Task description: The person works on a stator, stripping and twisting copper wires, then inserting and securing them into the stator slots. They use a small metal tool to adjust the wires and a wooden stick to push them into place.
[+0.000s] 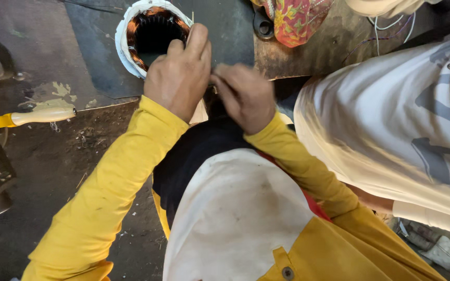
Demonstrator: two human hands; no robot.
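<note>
1. The motor stator is a round ring: coppery-orange wire windings line a dark bore, and a white, papery wrap circles the outside. Its bore faces up toward the camera, so its axis runs roughly straight up from the surface; it sits at the top of the view, left of centre.
2. The left hand, in a bright yellow sleeve, rests on the stator's lower right rim. Its fingers curl loosely over the edge; whether they pinch anything cannot be told.
3. The right hand sits just beside the left, touching it, blurred. Its fingers are bunched together as if nipping something small, but what it holds is hidden.
4. A tool with a pale wooden handle and a yellow shaft lies to the left, its long axis running left to right.
5. The work surface is dark, grimy metal, scuffed with flaking pale paint.
6. Another person in a white printed shirt stands close on the right; a patterned red cloth lies at the top.
</note>
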